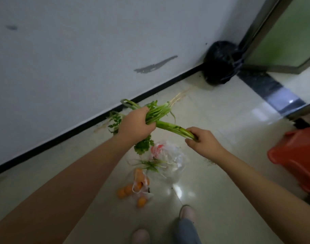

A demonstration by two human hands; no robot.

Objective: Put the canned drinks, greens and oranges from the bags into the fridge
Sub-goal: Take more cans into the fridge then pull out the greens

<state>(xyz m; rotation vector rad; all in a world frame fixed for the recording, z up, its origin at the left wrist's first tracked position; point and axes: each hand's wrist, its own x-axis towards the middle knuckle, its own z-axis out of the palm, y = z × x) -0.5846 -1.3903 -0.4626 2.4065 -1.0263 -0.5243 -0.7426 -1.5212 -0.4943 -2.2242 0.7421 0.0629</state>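
Green stalks held up over the floor: left hand [135, 125] clenched around a bunch of greens [157, 111], roots pointing up-right toward the wall, leaves hanging down-left past the wrist. Right hand [202, 140] pinches the lower end of a second, thicker stalk [173, 128]. That stalk's long axis runs diagonally from the left fist down to the right fingers, crossing the first bunch at the left hand. Both hands are on greens, and the left one holds the bulk, so it looks like the hand to gather everything into.

A few loose greens [151, 164] lie on the clear plastic bag [173, 166] straight below the hands. The oranges [131, 190] sit in another thin bag [142, 187] nearer the feet, some looking spilled beside it. No cans or fridge in view.

Room: open tiled floor [221, 199] below, white wall [80, 59] close on the left, an orange plastic tub [295, 155] well apart on the right, a black sack [221, 62] in the far corner. Clear space to turn right.
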